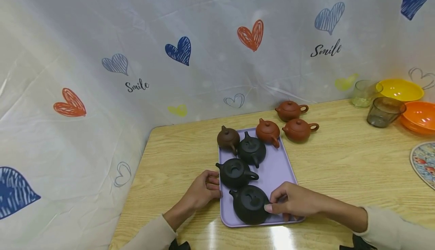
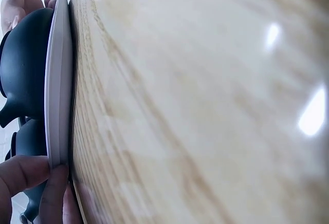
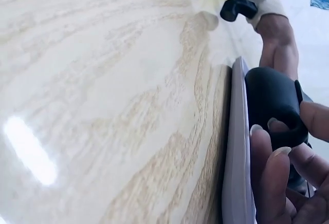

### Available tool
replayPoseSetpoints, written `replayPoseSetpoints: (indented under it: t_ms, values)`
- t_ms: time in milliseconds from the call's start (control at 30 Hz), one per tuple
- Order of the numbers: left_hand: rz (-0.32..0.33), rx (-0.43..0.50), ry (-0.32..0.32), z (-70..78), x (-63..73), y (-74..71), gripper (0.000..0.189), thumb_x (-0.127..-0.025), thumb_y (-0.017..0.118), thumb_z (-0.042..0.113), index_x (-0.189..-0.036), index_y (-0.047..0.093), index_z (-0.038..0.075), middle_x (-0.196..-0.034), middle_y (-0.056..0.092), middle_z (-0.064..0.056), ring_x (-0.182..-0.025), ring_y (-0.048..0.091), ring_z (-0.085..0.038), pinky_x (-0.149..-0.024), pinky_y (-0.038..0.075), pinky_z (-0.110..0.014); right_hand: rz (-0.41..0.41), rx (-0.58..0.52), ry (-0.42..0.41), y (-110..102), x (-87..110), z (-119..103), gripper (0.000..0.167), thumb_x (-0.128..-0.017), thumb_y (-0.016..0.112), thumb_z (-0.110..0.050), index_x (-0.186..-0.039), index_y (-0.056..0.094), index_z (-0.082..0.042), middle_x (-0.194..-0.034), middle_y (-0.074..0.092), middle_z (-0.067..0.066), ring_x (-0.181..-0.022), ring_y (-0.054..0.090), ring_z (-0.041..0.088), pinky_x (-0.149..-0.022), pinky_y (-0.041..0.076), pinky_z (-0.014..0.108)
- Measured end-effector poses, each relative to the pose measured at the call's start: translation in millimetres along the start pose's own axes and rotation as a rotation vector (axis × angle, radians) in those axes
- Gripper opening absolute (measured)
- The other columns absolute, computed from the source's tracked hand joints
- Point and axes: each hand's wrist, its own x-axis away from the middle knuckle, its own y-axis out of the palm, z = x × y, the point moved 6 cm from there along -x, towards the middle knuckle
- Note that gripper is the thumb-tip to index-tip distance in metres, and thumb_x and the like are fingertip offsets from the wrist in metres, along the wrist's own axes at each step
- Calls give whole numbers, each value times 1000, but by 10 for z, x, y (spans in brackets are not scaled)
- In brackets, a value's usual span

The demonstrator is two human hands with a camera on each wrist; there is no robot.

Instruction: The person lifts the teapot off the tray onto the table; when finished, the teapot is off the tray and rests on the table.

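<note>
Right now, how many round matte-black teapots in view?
3, on the lilac rectangular tray: near teapot, gripped by right hand; middle teapot, at left edge; far teapot, beyond it.

"Smile" (twice) on pale backdrop

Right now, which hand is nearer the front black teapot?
Right: the right hand grips the teapot by its handle. The left hand holds the left rim of the tray, apart from that teapot.

A yellow bowl and orange bowl stand beside a greenish cup and smoky cup.
</note>
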Motion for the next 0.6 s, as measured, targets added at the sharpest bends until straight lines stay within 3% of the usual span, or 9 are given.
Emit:
replayPoseSetpoints:
  t_ms: [333, 600]
  values:
    - [-1, -6, -5, -4, -5, -2, 61, -76, 77, 0, -131, 51, -5, -112, 61, -15, -93, 64, -17, -81, 56, -29, 82, -41, 15, -35, 58, 9, 31, -100, 61, -27, -83, 69, -1, -64, 62, 4, -53, 55, 10, -41, 41, 19]
    - [-3, -8, -5, -7, -16, -5, 61, -76, 77, 0, -131, 51, -5, -112, 60, -15, -93, 64, -17, -81, 56, -29, 67, -57, 12, -84, 87, 9, 32, -99, 62, -26, -82, 69, 1, -68, 65, 4, -55, 56, 9, -47, 49, 22]
